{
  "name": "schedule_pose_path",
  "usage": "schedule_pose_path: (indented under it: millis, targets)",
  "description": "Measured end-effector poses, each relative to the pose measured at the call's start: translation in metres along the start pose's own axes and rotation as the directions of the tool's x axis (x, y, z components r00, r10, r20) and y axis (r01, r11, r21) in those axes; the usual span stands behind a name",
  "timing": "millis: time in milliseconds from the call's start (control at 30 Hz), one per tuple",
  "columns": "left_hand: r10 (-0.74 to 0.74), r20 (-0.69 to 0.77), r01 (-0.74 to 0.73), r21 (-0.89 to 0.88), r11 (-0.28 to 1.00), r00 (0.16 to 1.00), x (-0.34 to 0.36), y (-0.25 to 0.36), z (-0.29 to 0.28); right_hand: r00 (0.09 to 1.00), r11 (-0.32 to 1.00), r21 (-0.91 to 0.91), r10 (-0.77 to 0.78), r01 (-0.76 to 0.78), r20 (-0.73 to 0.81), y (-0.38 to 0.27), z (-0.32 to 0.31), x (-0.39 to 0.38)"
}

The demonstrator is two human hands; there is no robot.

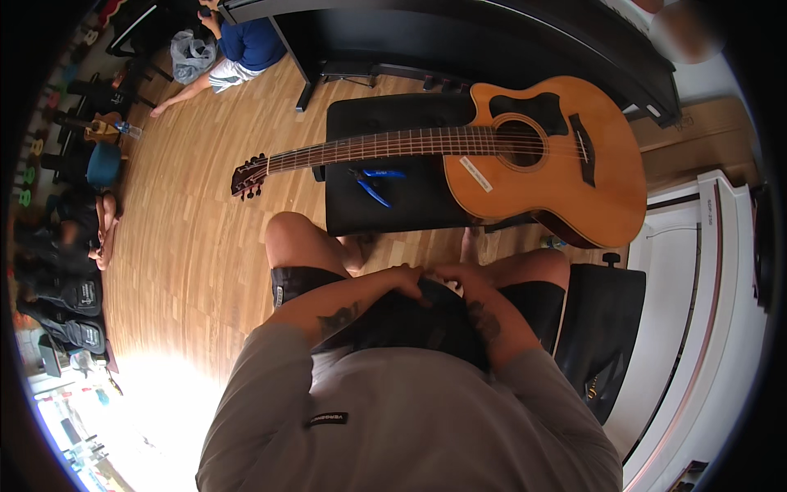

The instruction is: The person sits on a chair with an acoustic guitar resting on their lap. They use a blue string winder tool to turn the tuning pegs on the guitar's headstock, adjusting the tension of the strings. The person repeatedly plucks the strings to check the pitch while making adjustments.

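Observation:
My left hand (pixel 407 281) and my right hand (pixel 461 274) meet over my lap, fingers curled in and almost touching. Something small and whitish (pixel 453 286) shows at my right hand; its kind is too small to tell. What my left fingers close on, if anything, is hidden. Beyond my knees an acoustic guitar (pixel 574 193) lies face up on a black padded bench (pixel 393 201), its neck pointing left and its headstock (pixel 250 176) past the bench edge. Strings run along the neck. Blue-handled pliers (pixel 375 190) rest on the bench below the neck, handles spread.
A black piano (pixel 492 49) stands behind the bench. At right are a white keyboard instrument (pixel 697 271) and a black seat (pixel 602 328). A person in blue (pixel 250 45) sits at far left beside a grey plastic bag (pixel 193 56). Black bags (pixel 74 316) line the left side.

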State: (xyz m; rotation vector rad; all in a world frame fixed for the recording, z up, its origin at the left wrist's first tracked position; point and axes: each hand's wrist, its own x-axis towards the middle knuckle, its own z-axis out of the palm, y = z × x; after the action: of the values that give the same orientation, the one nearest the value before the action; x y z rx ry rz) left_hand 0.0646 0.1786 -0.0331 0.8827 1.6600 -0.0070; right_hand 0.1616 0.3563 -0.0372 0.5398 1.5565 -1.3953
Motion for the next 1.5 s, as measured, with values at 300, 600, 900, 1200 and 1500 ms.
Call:
schedule_pose_path:
  millis: [300, 600, 900, 1200, 1500]
  targets:
    - [0.027, 0.153, 0.0, -0.174, 0.985, 0.988, 0.046, -0.055, 0.028, 0.988, 0.768, -0.624, -0.071, 0.143, 0.139, 0.015, 0.016, 0.025]
    - [0.359, -0.074, -0.365, -0.097, 0.926, 0.93, 0.045, 0.0, -0.006, 0.997, 0.741, -0.667, -0.046, 0.076, 0.063, 0.013, -0.031, -0.003]
    - [0.39, -0.116, -0.38, 0.101, 0.919, 0.913, 0.033, -0.029, 0.004, 1.0, 0.707, -0.707, 0.006, -0.022, -0.025, -0.034, -0.001, -0.021]
    - [0.579, -0.279, -0.521, 0.259, 0.813, 0.766, -0.051, -0.002, -0.07, 0.812, 0.819, -0.457, -0.507, 0.347, -0.29, -0.059, 0.012, -0.055]
    - [-0.141, -0.982, -0.554, -0.186, 0.811, 0.123, -0.208, -0.057, -0.125, 0.624, 0.733, -0.325, -0.68, 0.597, -0.385, -0.134, 0.036, -0.068]
